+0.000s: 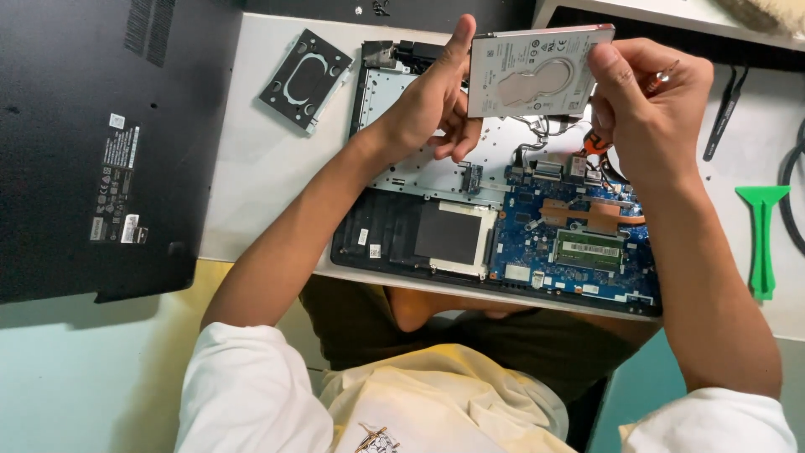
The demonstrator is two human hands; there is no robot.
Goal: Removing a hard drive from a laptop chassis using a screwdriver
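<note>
Both my hands hold a silver hard drive (533,74) up above an opened laptop (470,218). My left hand (436,105) grips the drive's left edge with thumb and fingers. My right hand (641,101) grips the drive's right edge, and a small screwdriver (662,80) is tucked between its fingers. Below the drive lie the laptop's bare silver frame, its blue circuit board (579,243) with a copper heat pipe and a green memory stick, and a dark empty bay (449,235) at the lower left.
A black drive bracket (304,80) lies on the white table at the upper left. The laptop's black bottom cover (88,143) rests at the far left. A green pry tool (761,235) and black tweezers (725,113) lie at the right, near a black cable.
</note>
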